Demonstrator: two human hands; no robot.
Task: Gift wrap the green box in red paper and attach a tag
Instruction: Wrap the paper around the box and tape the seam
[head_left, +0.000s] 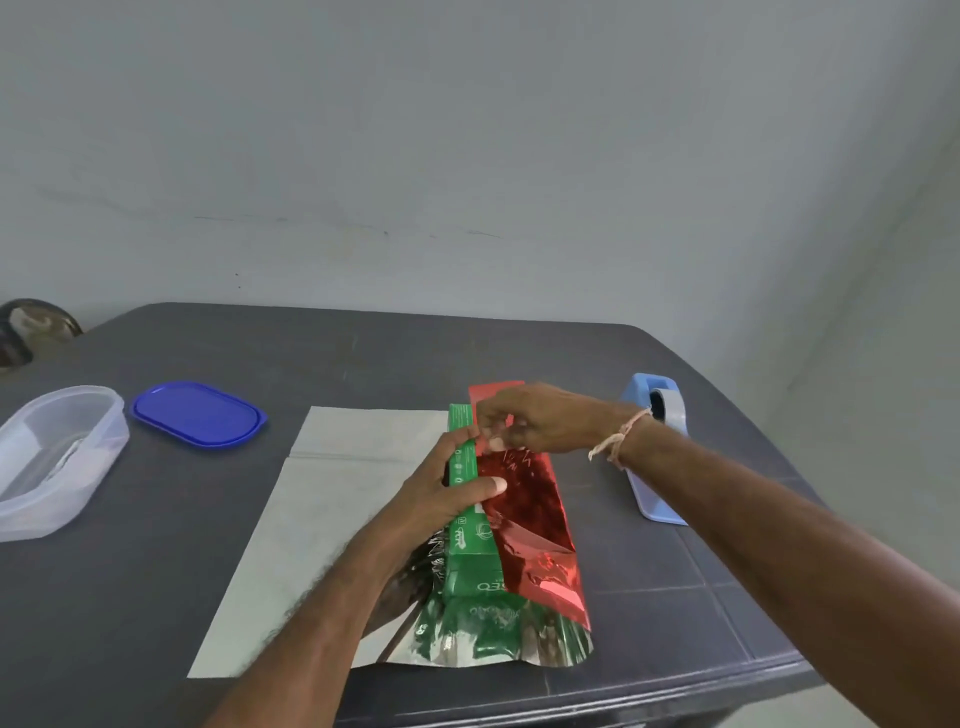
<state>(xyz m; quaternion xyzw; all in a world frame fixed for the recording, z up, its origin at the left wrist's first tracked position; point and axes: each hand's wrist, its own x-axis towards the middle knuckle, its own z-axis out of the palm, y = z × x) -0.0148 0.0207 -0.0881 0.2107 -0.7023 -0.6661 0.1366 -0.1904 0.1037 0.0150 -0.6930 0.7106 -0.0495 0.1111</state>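
1. Two hands are working on the long green box (467, 551), which is lying in the middle of the dark, flat table (363, 358).
2. The left hand (447, 493) is curling round the box's left side, and its thumb is pressing the red paper (524, 509) down on top.
3. The right hand (540, 421) is pinching the paper's edge near the far end of the box. A thin string band (621, 439) is sitting on that wrist.
4. The red paper is looking shiny and crinkly, and it is covering the box's right side.
5. Its other side is pale and smooth, and it is spreading out flat under the box and off to the left.
6. A see-through plastic tub (52, 457) with round corners and a smooth blue oval lid (197, 414) are sitting side by side at the left.
7. A light blue tape holder (639, 389) is standing at the right, partly hiding behind the right arm.
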